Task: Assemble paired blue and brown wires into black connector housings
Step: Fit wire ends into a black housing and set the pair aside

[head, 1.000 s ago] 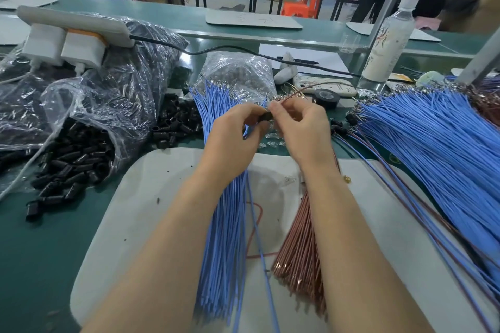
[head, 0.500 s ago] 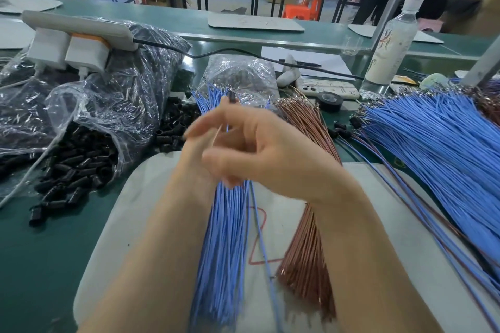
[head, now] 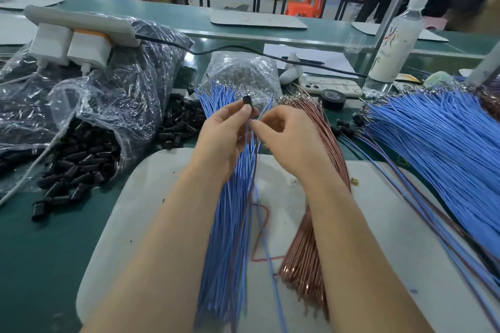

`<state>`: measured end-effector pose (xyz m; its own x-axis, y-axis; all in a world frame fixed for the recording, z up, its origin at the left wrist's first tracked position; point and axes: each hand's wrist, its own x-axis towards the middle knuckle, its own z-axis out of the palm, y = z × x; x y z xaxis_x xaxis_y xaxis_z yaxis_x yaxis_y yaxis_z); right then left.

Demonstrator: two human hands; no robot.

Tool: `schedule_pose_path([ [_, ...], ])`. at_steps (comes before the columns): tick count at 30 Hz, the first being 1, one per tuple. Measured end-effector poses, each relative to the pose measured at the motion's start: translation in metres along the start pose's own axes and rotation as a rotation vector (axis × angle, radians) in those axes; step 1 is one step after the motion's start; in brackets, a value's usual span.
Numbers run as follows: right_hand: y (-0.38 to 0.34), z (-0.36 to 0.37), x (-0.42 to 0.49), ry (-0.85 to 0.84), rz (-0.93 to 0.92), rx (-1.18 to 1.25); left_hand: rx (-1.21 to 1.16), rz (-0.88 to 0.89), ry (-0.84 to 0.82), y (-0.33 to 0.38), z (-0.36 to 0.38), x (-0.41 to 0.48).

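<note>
The right hand (head: 284, 140) has drawn back off the left hand (head: 224, 134), which pinches a black housing (head: 246, 102), and seemingly pinches one blue wire (head: 276, 295); feed its terminal in squarely.

Blue wires (head: 227, 224), brown wires (head: 305, 246), blk housings (head: 78, 167), green bench (head: 40, 251).
</note>
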<state>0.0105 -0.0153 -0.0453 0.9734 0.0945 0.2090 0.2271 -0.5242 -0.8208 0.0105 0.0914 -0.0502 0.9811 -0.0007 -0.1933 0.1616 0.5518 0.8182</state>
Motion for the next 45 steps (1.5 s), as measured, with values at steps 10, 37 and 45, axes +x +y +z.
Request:
schedule_pose_path([
  [10, 0.02, 0.011, 0.007, -0.062, 0.138, 0.051, 0.198, 0.165, -0.041, -0.003, -0.001, -0.002],
  [37, 0.014, 0.014, -0.002, -0.352, 0.227, 0.248, 0.275, 0.342, 0.091, -0.009, -0.004, 0.006],
  [45, 0.017, -0.001, 0.003, -0.198, 0.186, 0.115, 0.394, 0.448, 0.097, -0.012, -0.011, 0.016],
])
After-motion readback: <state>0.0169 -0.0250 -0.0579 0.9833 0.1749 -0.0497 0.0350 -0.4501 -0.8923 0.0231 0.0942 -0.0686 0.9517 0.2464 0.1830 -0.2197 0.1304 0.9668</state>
